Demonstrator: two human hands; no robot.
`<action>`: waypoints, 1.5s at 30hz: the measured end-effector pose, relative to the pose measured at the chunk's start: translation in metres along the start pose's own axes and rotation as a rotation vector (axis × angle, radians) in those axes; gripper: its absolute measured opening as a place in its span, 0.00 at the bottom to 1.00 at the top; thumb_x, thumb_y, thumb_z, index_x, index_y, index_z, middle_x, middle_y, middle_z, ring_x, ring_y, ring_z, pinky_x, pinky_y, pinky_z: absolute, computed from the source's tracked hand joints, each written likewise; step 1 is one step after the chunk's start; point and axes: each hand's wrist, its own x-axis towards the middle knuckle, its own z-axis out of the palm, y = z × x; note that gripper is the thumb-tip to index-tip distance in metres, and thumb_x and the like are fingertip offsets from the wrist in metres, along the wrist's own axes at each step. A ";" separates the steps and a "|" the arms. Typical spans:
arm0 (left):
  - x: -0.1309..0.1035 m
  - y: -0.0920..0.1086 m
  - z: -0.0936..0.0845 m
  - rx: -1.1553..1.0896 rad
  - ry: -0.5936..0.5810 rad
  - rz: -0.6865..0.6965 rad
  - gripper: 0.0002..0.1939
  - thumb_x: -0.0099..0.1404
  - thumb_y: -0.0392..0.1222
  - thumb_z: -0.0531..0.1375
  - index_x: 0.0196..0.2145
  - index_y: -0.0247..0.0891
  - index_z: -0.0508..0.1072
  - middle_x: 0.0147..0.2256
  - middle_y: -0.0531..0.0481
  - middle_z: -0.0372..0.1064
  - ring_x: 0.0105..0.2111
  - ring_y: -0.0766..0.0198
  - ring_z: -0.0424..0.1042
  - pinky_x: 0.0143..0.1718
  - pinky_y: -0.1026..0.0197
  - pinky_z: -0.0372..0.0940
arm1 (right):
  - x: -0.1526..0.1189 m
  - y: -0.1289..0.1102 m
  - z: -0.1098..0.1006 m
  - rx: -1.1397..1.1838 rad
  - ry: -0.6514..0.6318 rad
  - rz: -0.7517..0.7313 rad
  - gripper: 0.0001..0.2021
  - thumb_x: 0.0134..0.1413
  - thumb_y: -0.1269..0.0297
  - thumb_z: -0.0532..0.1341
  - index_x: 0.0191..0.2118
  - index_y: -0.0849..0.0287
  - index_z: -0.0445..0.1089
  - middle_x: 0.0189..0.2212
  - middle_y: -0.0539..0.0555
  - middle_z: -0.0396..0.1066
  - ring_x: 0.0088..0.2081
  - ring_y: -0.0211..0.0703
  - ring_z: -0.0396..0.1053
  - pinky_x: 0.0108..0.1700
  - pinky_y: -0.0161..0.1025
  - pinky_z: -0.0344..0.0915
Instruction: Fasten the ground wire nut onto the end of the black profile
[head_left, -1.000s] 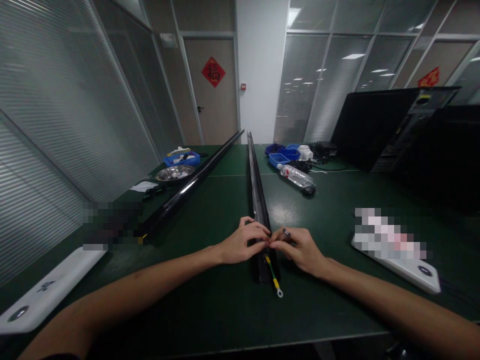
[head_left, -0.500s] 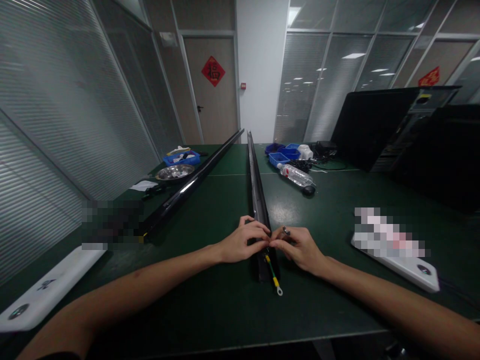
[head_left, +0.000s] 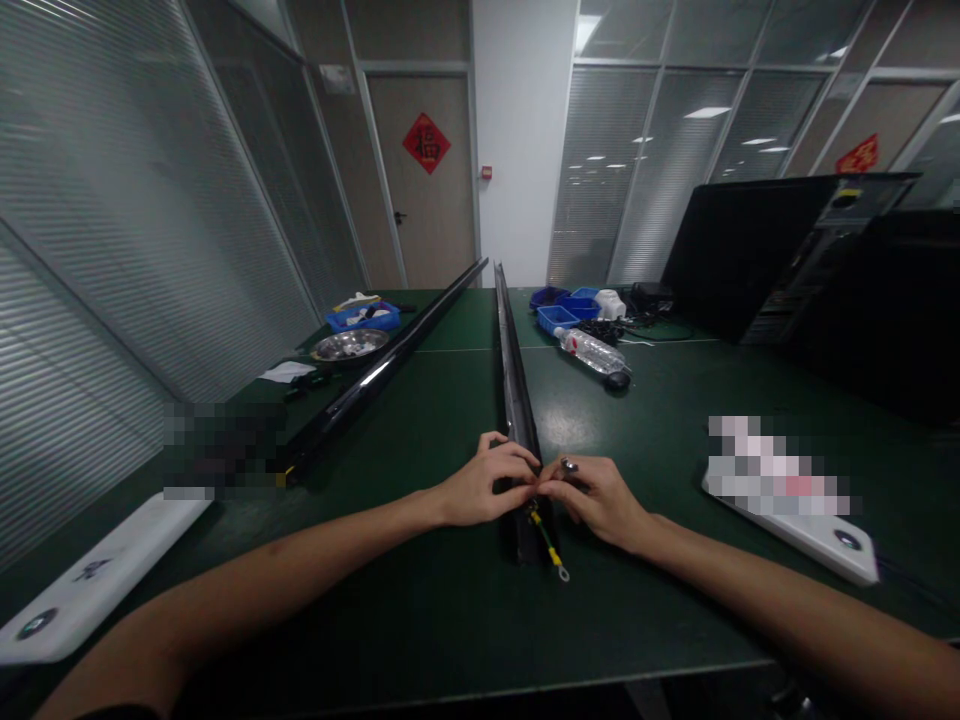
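A long black channel-shaped rail [head_left: 515,370] runs away from me along the table, its near end under my hands. My left hand [head_left: 491,480] lies across the rail from the left, fingers bent, thumb tip meeting the right hand's fingertips. From the right, my right hand [head_left: 596,495], a ring on one finger, is closed in a pinch at the same spot. Whatever is between the fingertips is hidden. Just below them a short yellow-green wire [head_left: 549,543] with a ring terminal [head_left: 564,573] sticks out over the rail's near end.
A second black rail [head_left: 382,370] lies slanted on the left of the green table [head_left: 435,400]. Beyond it are a metal bowl [head_left: 351,345] and a blue basket [head_left: 375,318]. At right are a plastic bottle [head_left: 596,352], blue trays [head_left: 559,318], a white device [head_left: 810,530] and a black computer case [head_left: 750,250].
The ring terminal end of the wire has swung slightly right and up. The right hand's fingers have shifted a little; the left hand and the rail stay put.
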 end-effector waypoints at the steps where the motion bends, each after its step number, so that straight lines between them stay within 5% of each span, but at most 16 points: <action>1: 0.000 0.000 0.000 0.002 0.000 -0.006 0.08 0.74 0.43 0.59 0.40 0.41 0.77 0.44 0.50 0.78 0.55 0.55 0.69 0.62 0.50 0.44 | 0.000 0.000 -0.001 -0.006 -0.003 -0.005 0.15 0.71 0.56 0.60 0.35 0.60 0.76 0.27 0.51 0.73 0.27 0.39 0.71 0.30 0.34 0.68; 13: 0.000 0.005 -0.001 -0.002 0.023 -0.011 0.09 0.74 0.42 0.57 0.41 0.40 0.77 0.46 0.48 0.77 0.54 0.55 0.70 0.62 0.49 0.45 | 0.001 0.000 -0.001 0.014 0.042 -0.022 0.11 0.68 0.58 0.64 0.36 0.60 0.76 0.28 0.51 0.73 0.28 0.40 0.71 0.34 0.36 0.68; 26: 0.001 0.003 -0.001 0.006 -0.005 -0.009 0.09 0.75 0.40 0.56 0.39 0.39 0.76 0.44 0.49 0.77 0.54 0.56 0.70 0.62 0.50 0.42 | 0.000 0.000 0.002 0.078 0.031 0.060 0.13 0.65 0.57 0.66 0.34 0.62 0.75 0.22 0.47 0.69 0.21 0.35 0.65 0.25 0.32 0.63; 45: 0.001 0.002 0.000 0.017 0.005 -0.011 0.06 0.72 0.42 0.59 0.40 0.40 0.76 0.44 0.49 0.77 0.55 0.55 0.69 0.62 0.50 0.43 | 0.002 0.003 -0.004 0.044 -0.061 0.008 0.13 0.71 0.59 0.59 0.38 0.60 0.77 0.31 0.52 0.71 0.23 0.36 0.66 0.27 0.34 0.65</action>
